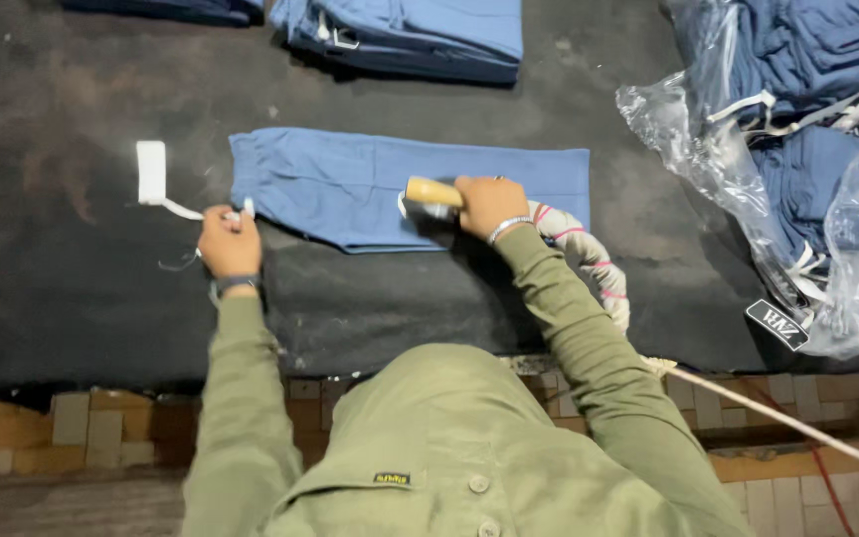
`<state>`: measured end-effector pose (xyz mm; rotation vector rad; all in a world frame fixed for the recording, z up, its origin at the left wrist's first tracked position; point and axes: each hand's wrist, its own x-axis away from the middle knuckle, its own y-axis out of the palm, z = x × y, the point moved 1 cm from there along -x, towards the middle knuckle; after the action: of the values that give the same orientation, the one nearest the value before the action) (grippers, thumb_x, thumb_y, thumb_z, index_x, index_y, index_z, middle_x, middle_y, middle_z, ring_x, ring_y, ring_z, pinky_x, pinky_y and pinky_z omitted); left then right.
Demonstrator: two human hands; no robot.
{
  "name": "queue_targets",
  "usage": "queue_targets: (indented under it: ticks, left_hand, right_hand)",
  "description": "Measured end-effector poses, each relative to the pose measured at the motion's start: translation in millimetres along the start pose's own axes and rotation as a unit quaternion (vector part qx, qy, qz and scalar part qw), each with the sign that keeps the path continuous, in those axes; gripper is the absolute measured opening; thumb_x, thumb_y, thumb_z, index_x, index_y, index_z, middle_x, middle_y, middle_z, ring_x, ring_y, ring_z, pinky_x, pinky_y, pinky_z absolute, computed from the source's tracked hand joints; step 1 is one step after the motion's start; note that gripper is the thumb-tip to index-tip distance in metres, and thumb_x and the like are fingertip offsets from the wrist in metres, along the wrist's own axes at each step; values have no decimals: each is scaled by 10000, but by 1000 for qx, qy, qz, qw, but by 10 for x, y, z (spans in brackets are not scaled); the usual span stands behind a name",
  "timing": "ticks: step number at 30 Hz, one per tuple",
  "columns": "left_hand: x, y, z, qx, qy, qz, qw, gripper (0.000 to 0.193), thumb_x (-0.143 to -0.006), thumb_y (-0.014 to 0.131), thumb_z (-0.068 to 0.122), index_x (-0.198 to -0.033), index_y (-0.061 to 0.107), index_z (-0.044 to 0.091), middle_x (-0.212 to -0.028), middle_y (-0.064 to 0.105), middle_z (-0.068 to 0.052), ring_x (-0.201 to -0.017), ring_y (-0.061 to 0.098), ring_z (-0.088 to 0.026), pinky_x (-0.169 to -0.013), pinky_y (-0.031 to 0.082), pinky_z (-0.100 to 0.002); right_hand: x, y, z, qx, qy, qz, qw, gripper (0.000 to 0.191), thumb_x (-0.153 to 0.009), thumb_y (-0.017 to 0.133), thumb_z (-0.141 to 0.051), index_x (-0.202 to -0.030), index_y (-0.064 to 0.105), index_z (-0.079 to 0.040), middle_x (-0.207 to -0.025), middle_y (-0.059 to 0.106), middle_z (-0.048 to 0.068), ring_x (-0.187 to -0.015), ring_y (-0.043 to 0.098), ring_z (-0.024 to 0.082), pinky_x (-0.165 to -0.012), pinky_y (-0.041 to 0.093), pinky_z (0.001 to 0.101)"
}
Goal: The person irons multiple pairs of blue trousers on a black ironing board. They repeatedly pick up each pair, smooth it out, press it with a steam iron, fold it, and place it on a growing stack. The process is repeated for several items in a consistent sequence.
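A folded blue garment (pixel 390 184) lies flat on the dark work surface (pixel 82 288), a little far of the scene's middle, its long side running left to right. On its near half sits an iron with a pale wooden handle (pixel 432 195); the right hand (pixel 487 205) is closed around that handle, fingers wrapped over it, a bracelet at the wrist. From behind the hand a cloth-wrapped cord (pixel 594 267) with pink bands curves near and right — it goes down past the surface's near edge.

At the garment's near-left corner the left hand (pixel 228 242) pinches a white drawstring (pixel 183 210) between curled fingers, touching the cloth's edge. The drawstring leads left to a white tag (pixel 151 171) lying on the dark surface just beside the garment. A dark watch band sits on this wrist, and both arms wear olive-green sleeves.

Farther off, at the far edge, a stack of folded blue garments (pixel 420 30) rests well apart from the one being pressed, with another darker pile (pixel 181 10) to its left, cut off by the frame. To the right lies a clear plastic bag (pixel 748 169), crumpled and open, holding more blue garments with white drawstrings; a small black label (pixel 777 324) sits at its near end. Near the person, below the surface's edge, a tiled floor (pixel 82 428) shows, and a pale rope (pixel 787 423) crosses it at the right.
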<state>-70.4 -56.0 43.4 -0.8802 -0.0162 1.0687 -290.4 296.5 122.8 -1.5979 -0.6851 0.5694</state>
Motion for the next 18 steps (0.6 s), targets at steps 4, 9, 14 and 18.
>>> queue_targets:
  ticks: [4, 9, 14, 18]
  left_hand:
    - [-254, -83, -105, 48, -58, -113, 991, 368, -888, 853, 313, -1073, 712, 28, -837, 741, -89, -738, 713, -195, -710, 555, -345]
    - [-298, -90, -60, 233, -165, -179, 942, 449, -904, 796, 220, -1248, 587, 20, -790, 723, -57, -638, 671, -106, -597, 531, -261]
    - [-493, -71, -47, 271, -266, -234, 895, 401, -934, 778, 231, -1255, 598, 73, -810, 677, -58, -591, 636, -136, -516, 523, -270]
    - [-572, -79, -157, 300, -294, -255, 871, 290, -956, 728, 175, -1193, 588, 83, -884, 713, -23, -671, 694, -135, -578, 565, -281]
  right_hand:
    - [-59, -22, -10, -266, -68, 206, 939, 343, -902, 710, -401, -1088, 717, -112, -1001, 738, 151, -905, 699, 381, -764, 555, 471]
    - [-267, 57, 16, -155, 63, 119, 979, 386, -926, 729, -487, -973, 755, -104, -844, 734, 149, -810, 697, 381, -707, 527, 490]
    - [-537, 74, -44, -241, -43, 116, 962, 401, -899, 756, -478, -1009, 762, -92, -837, 732, 155, -775, 706, 364, -706, 544, 448]
    - [-674, 108, -187, -269, -80, 94, 955, 417, -893, 754, -476, -1017, 765, -78, -838, 732, 164, -765, 717, 350, -697, 550, 429]
